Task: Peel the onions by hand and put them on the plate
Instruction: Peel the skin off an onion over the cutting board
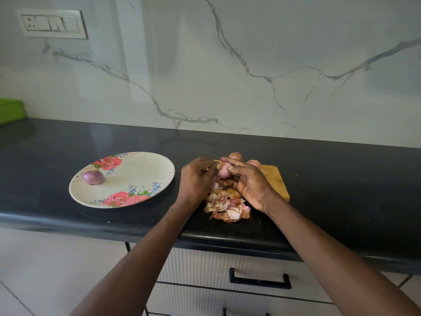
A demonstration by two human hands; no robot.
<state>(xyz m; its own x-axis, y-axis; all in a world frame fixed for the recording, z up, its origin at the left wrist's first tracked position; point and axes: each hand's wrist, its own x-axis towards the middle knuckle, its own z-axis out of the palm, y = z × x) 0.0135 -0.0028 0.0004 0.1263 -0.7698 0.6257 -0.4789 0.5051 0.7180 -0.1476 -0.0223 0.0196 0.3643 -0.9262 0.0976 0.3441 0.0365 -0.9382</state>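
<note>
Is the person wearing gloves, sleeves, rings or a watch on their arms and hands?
No. Both arms are bare from the bottom of the picture up to the wrists, so no sleeves show. The left hand and right hand have no gloves, and no watch, bracelet or ring shows on the parts in view.

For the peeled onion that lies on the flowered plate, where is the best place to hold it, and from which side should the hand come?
Probably from above, fingers on the round sides of the peeled onion. It sits alone on the plate, its pointed tip up, with bare plate all around, so nothing blocks a hand coming down. The thin tip looks too weak to pinch; the wide middle likely gives the surest hold.
</note>
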